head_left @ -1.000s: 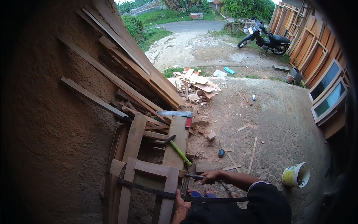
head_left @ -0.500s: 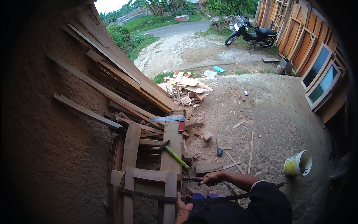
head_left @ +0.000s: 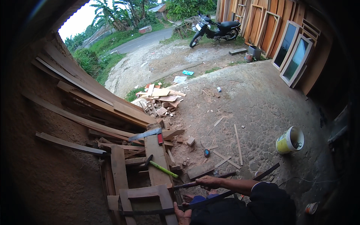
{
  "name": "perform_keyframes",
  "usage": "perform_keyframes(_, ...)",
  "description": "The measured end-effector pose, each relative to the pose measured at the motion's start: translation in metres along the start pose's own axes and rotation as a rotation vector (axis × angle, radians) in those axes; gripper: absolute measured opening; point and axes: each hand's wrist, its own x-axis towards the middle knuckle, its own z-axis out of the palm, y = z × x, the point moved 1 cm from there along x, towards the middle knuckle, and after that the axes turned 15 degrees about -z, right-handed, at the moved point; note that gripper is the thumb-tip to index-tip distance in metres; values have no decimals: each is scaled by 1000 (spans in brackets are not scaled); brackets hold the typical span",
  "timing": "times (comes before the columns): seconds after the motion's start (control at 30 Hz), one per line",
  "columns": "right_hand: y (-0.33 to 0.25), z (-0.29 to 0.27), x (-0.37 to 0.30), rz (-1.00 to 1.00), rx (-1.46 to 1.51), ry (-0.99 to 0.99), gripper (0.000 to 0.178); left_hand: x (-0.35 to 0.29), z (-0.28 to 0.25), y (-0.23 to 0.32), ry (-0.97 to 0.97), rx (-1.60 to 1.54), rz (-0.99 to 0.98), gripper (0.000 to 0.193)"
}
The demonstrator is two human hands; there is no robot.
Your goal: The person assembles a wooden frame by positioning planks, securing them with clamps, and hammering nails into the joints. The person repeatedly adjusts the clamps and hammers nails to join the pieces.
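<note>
A wooden frame lies on a workbench board, crossed by the long dark metal bar of a bar clamp. My right hand is closed round the clamp's dark handle, whose shaft points left to the frame's edge. Beside that edge, my left hand grips the bar from below, its fingers partly hidden. A hammer with a lime-green handle rests on the board just beyond the frame. Farther up, a try square with a red stock lies across the same board.
Long planks lean along the left wall. Wood offcuts are heaped beyond the bench. On the concrete stand a yellow-and-white bucket and a small tape measure. Window frames lean at right; a motorcycle is parked behind.
The whole view has swung, so the scene sits farther left and the bench lower. My right hand and the clamp handle have tilted slightly; both hands keep their hold.
</note>
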Motion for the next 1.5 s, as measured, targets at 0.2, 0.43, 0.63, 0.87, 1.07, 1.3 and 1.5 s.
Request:
perform_keyframes(0.2,-17,31,-13,-594,-277,58,64,-18,29,-2,-63,-6,175,35)
perform_keyframes(0.43,-52,69,-56,-301,-1611,-221,72,-32,94,49,-213,-32,270,47)
perform_keyframes(0.63,-90,103,-12,-526,-1603,-57,41,-14,134,101,-409,-99,345,51)
perform_keyframes(0.87,-131,110,73,-444,-1660,-69,47,-44,125,131,-321,171,411,61)
perform_keyframes(1.07,-125,99,159,-492,-1700,-80,48,-119,23,85,-189,528,572,68)
perform_keyframes(1.3,-126,85,200,-443,-1686,-183,53,-172,-122,1,250,571,672,46)
perform_keyframes(1.5,-124,59,222,-697,-1612,-107,50,-183,-207,-92,524,316,526,45)
